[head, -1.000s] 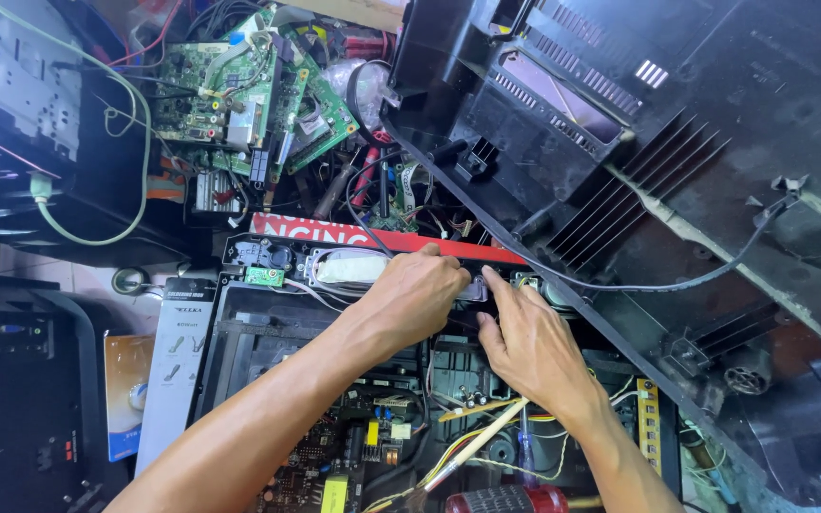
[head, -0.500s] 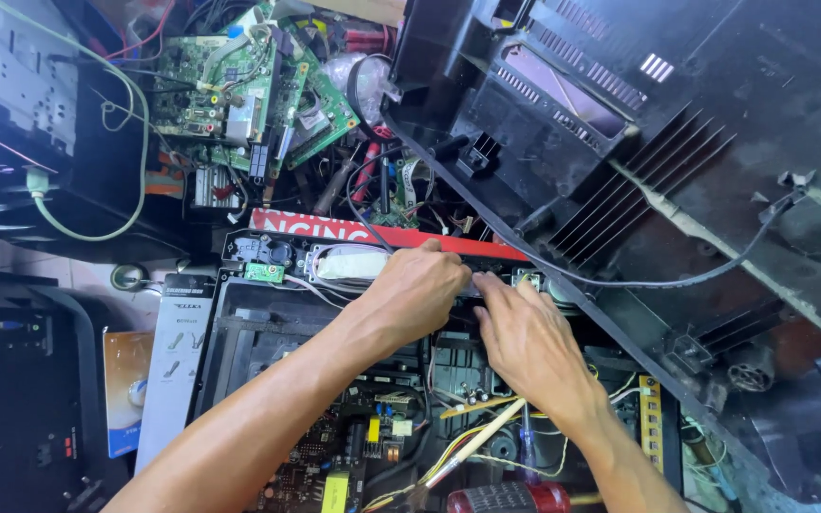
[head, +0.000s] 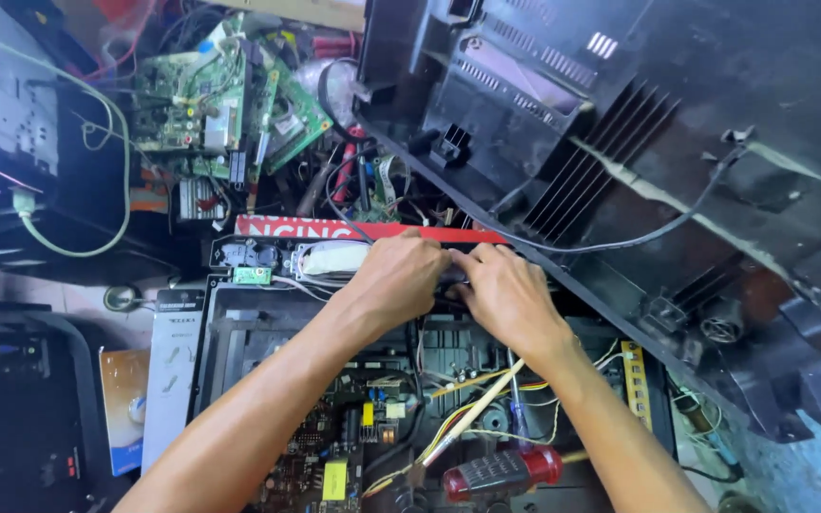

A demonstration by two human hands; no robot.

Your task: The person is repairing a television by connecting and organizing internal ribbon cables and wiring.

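Both hands meet at the far edge of an opened black chassis (head: 239, 342), just under a red strip (head: 334, 228). The left hand (head: 396, 277) curls its fingers down over a small dark part at that edge; the right hand (head: 505, 294) presses in from the right, its fingers bent and touching the left hand's knuckles. What they pinch is hidden under the knuckles, probably a plug or clip, so I cannot tell how tight the grip is or exactly what it closes on.

To do this well, the pull should go straight along the part's own line, with one hand bracing the chassis and the other working the part loose in small rocking moves, keeping clear of the thin wires (head: 467, 418) running near the wrists.

The chassis is hard matt plastic with ribs and slots. Inside it lies a dark circuit board (head: 334, 446) studded with small yellow blocks. The wires are thin, flexible, yellow and white. A screwdriver with a glossy red handle (head: 501, 470) lies at the near edge. A large black back cover (head: 639, 142), dusty, with slanted vent ribs, leans at right. Green boards (head: 211, 104) sit far left.
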